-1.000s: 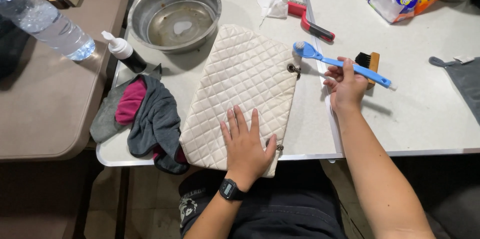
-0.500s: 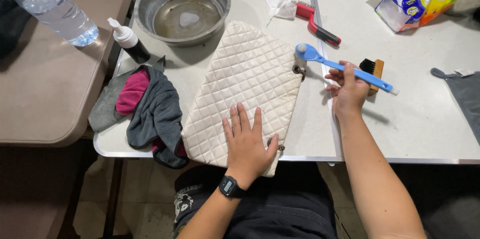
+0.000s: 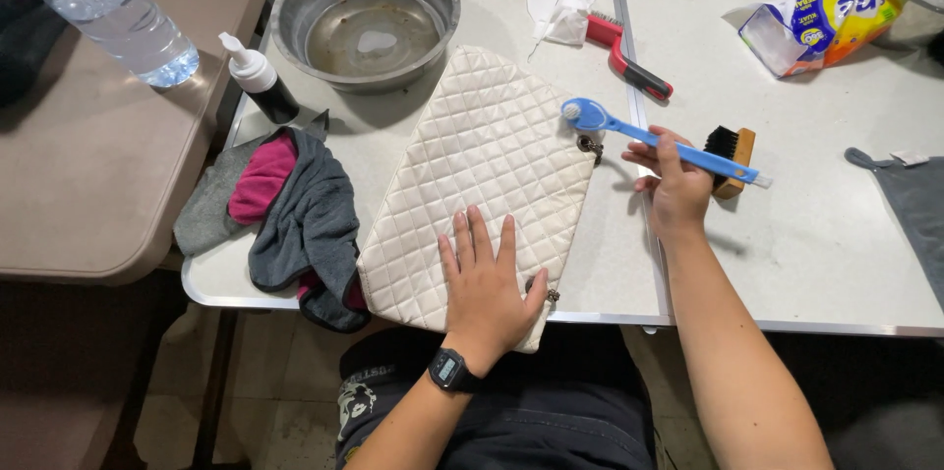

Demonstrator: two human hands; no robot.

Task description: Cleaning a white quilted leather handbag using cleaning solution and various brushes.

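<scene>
- Lower centre of the frame: the left hand (image 3: 485, 278), a dark digital watch (image 3: 451, 370) on its wrist, lies flat with fingers spread on the near end of the quilted cream bag (image 3: 482, 175). Its grip is released, grasping nothing; the pressing palm appears to pin the bag against sliding.
- Centre: the bag lies flat on the table (image 3: 836, 254), tilted from lower left to upper right, its near corner reaching the front edge. A small metal clasp (image 3: 590, 146) shows at its right edge.
- Right of centre: the right hand (image 3: 674, 185) is closed around the handle of a blue brush (image 3: 659, 141), whose round head hovers at the bag's upper right edge, just by the clasp. Whether the bristles touch the bag cannot be told from this angle.
- Just behind that hand: a small wooden brush with black bristles (image 3: 730, 157) rests on the table.
- Left of the bag: a heap of grey and magenta cloths (image 3: 290, 209) overhangs the table's edge.
- Upper centre: a metal basin (image 3: 365, 18) holds a little liquid; a dark bottle with a white nozzle (image 3: 258, 79) stands beside it at left.
- Upper right: a red-handled brush (image 3: 629, 57), a crumpled white tissue (image 3: 558, 13), and a pack of tissues (image 3: 821, 26).
- Right edge: a grey cloth (image 3: 914, 209).
- Upper left: a clear water bottle (image 3: 113, 13) lies on a separate brown side table (image 3: 88, 185).
- Setting: two pale folding tables abut; worn flooring shows below.
</scene>
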